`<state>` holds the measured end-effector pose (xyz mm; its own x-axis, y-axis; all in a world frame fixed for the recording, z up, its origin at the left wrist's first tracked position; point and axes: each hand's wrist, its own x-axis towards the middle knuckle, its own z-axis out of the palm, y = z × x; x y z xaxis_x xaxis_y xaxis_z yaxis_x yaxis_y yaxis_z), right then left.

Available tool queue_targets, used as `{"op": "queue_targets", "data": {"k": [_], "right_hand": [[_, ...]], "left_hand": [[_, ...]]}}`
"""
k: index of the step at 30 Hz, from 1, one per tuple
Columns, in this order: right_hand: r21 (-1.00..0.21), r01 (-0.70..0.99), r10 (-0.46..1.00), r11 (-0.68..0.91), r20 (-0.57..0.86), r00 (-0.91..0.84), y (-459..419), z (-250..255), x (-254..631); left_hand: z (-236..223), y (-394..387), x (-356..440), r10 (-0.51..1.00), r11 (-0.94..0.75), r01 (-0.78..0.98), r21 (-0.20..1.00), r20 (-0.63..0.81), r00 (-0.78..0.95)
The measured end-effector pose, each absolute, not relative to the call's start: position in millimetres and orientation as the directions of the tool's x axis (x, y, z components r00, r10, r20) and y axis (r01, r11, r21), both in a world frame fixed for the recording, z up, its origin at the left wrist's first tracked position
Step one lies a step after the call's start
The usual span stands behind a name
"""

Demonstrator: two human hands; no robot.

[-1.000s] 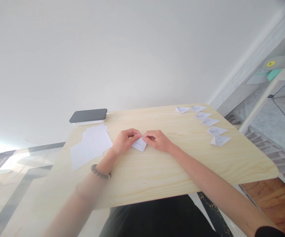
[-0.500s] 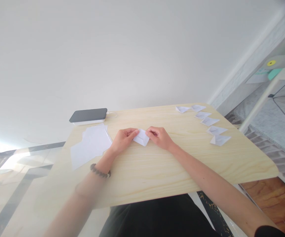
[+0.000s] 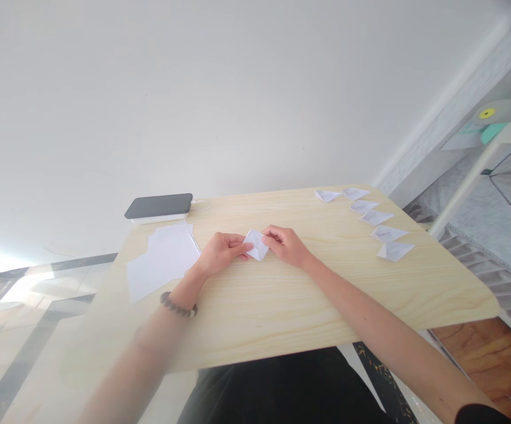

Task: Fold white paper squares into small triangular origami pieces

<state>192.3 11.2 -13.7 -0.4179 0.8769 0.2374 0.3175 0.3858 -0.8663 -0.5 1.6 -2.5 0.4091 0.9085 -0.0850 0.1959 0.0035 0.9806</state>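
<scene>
A small folded piece of white paper (image 3: pixel 257 246) is held just over the middle of the wooden table. My left hand (image 3: pixel 223 252) pinches its left edge, thumb lying on top of the paper. On the other side, my right hand (image 3: pixel 287 244) grips the upper right edge between thumb and curled fingers. Left of my left hand lies a loose stack of white paper sheets (image 3: pixel 164 259). Several folded paper pieces (image 3: pixel 390 234) stand in a curved row at the right of the table.
A dark-topped device with a white base (image 3: pixel 160 207) sits at the table's back left, a white cable at its side. The light wooden table (image 3: pixel 255 318) meets a white wall (image 3: pixel 246 106). A white metal frame (image 3: pixel 467 182) rises beyond its right edge.
My left hand has shifted its hold lower on the folded paper, thumb now lying across its left side. The paper has turned slightly, while my right hand has barely moved.
</scene>
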Motion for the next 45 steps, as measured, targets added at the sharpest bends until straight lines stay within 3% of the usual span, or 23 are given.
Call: {"op": "queue_targets", "data": {"k": [5, 13, 27, 36, 45], "right_hand": [[-0.812, 0.351, 0.844, 0.466, 0.288, -0.453, 9.1, -8.7, 192.7], [-0.760, 0.359, 0.784, 0.542, 0.303, -0.542, 7.7, -7.0, 192.4], [-0.776, 0.349, 0.776, 0.525, 0.268, -0.571, 6.4, -7.2, 191.5], [-0.801, 0.372, 0.819, 0.469, 0.237, -0.522, 6.9, -7.6, 191.2], [-0.753, 0.442, 0.845, 0.488, 0.283, -0.453, 11.1, -14.3, 189.4]], "left_hand": [[-2.8, 0.2, 1.5, 0.885, 0.024, 0.210, 0.977, -0.119, 0.450], [-3.2, 1.6, 2.7, 0.924, -0.060, 0.209, 0.976, -0.025, 0.382], [-5.5, 1.8, 2.8, 0.927, -0.068, 0.227, 0.972, -0.022, 0.375], [-6.3, 3.1, 4.4, 0.932, 0.015, 0.091, 0.996, -0.047, 0.359], [-7.1, 5.9, 0.8, 0.974, -0.183, 0.347, 0.920, 0.123, 0.189]]}}
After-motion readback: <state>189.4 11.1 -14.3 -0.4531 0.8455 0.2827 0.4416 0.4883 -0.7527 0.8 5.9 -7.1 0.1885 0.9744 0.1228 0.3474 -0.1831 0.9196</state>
